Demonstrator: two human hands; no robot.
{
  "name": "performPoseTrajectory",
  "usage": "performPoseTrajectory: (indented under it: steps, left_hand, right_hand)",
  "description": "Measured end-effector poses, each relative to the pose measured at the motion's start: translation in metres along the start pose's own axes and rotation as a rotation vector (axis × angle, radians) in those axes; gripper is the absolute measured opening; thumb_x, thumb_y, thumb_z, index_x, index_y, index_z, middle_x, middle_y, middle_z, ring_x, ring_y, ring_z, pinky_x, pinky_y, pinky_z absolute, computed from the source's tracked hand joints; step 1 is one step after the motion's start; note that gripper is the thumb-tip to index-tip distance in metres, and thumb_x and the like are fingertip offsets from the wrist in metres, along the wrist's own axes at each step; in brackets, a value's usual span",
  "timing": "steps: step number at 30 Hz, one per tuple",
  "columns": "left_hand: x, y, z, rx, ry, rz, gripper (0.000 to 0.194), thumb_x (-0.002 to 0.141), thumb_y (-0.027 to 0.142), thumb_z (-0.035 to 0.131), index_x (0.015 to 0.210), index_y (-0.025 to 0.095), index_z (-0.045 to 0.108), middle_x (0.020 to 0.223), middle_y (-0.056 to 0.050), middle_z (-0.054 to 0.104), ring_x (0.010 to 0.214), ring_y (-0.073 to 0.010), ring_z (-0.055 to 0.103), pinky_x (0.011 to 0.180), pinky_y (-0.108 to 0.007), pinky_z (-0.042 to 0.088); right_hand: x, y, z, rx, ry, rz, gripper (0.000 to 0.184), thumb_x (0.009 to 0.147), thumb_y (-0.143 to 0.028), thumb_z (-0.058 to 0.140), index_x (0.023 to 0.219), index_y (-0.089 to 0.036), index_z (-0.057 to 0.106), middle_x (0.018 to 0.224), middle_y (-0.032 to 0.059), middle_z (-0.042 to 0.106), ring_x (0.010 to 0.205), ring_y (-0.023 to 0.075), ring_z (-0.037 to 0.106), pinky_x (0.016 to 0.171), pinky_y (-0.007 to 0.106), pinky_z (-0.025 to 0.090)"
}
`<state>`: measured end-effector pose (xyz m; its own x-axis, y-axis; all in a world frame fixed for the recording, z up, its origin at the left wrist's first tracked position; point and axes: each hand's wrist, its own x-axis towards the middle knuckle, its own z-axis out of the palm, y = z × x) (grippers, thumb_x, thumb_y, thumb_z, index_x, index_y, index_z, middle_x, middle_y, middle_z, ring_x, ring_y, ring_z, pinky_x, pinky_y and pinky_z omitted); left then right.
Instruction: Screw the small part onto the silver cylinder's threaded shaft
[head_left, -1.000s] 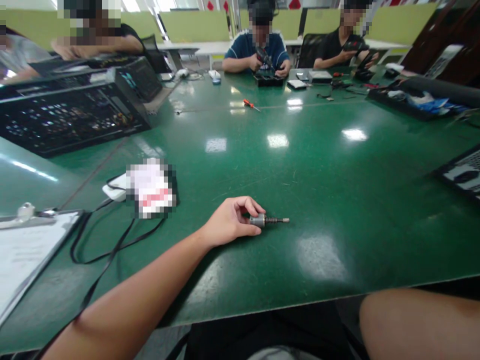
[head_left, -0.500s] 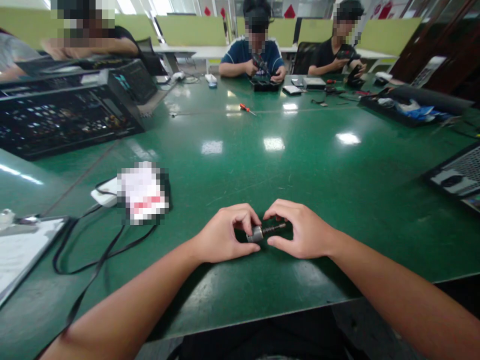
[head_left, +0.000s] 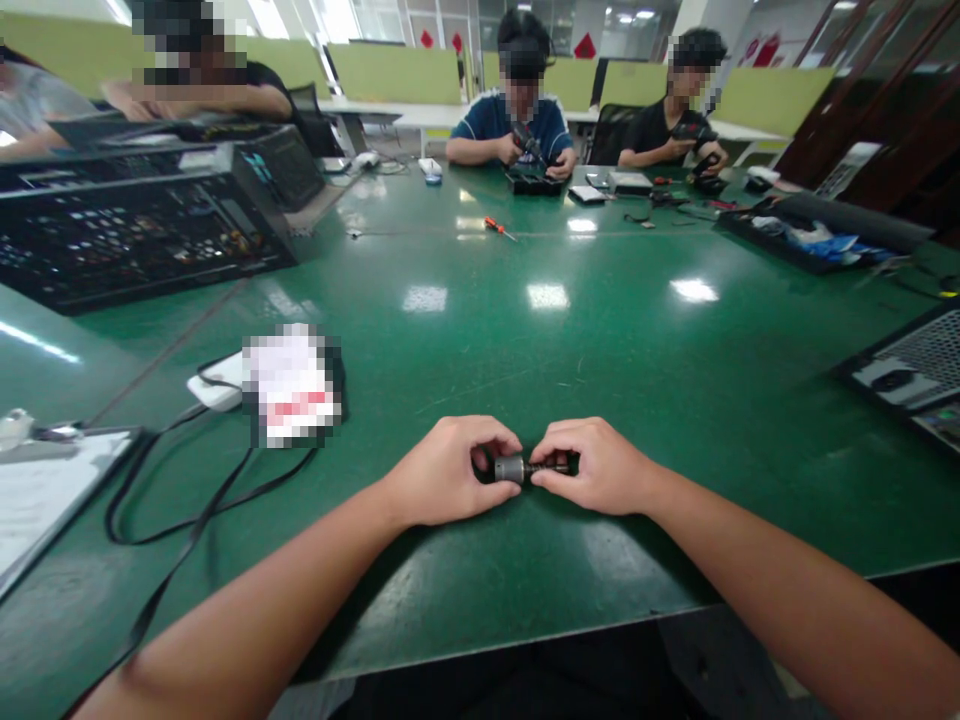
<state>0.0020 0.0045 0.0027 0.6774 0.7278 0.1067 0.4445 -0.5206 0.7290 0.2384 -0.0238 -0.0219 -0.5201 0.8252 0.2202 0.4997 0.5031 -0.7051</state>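
Metal spindle [head_left: 510, 469], left hand [head_left: 454, 470] gripping it, right hand [head_left: 604, 468] nearly closed alongside, hold unclear

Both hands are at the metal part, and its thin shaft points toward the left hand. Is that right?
Not quite: the thin shaft points toward the right hand, as the head view shows. Both hands are indeed at the metal part.

Near the front edge of the glossy green tabletop [head_left: 637, 360], the bare right hand [head_left: 600, 468] partly hides the grey metal cylinder's [head_left: 511, 470] slim dark shaft [head_left: 561, 467]. Leftward, the white paper sheet [head_left: 56, 505] is cut off, its print unreadable.
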Motion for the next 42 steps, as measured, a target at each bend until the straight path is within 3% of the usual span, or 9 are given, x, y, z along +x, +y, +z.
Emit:
performPoseTrajectory:
  steps: [4,10,23,42]
  left_hand:
    - [0.000,0.002,-0.003,0.121,-0.020,0.060,0.023,0.073,0.024,0.081,0.095,0.019,0.077,0.084,-0.003,0.076,0.075,-0.0177,0.069,0.072,-0.029,0.054]
    - [0.000,-0.002,-0.004,0.075,0.008,0.135,0.021,0.075,0.020,0.080,0.095,0.021,0.078,0.088,-0.004,0.078,0.080,-0.0185,0.072,0.075,-0.029,0.054]
    - [0.001,-0.006,-0.008,0.031,0.080,0.124,0.019,0.073,0.019,0.083,0.092,0.019,0.080,0.088,-0.005,0.078,0.079,-0.0184,0.072,0.075,-0.030,0.055]
    - [0.002,-0.008,-0.015,0.025,0.067,0.161,0.018,0.075,0.024,0.085,0.091,0.019,0.081,0.086,-0.006,0.078,0.077,-0.0180,0.072,0.074,-0.029,0.055]
  right_hand:
    - [0.000,-0.002,-0.001,-0.013,-0.005,0.002,0.006,0.084,-0.021,0.076,0.089,-0.018,0.076,0.077,0.0021,0.070,0.070,0.0143,0.064,0.068,0.026,0.047]
    - [0.002,-0.002,-0.003,0.023,-0.019,0.040,0.007,0.082,-0.020,0.077,0.088,-0.018,0.075,0.077,0.0012,0.069,0.068,0.0132,0.063,0.067,0.025,0.048]
    - [-0.001,0.007,-0.022,0.014,-0.055,0.091,0.008,0.082,-0.023,0.076,0.087,-0.017,0.074,0.075,0.0005,0.067,0.064,0.0120,0.060,0.064,0.025,0.047]
    - [-0.001,0.013,-0.031,0.071,-0.104,0.111,0.011,0.081,-0.027,0.076,0.085,-0.017,0.075,0.075,0.0016,0.068,0.065,0.0132,0.063,0.064,0.026,0.050]
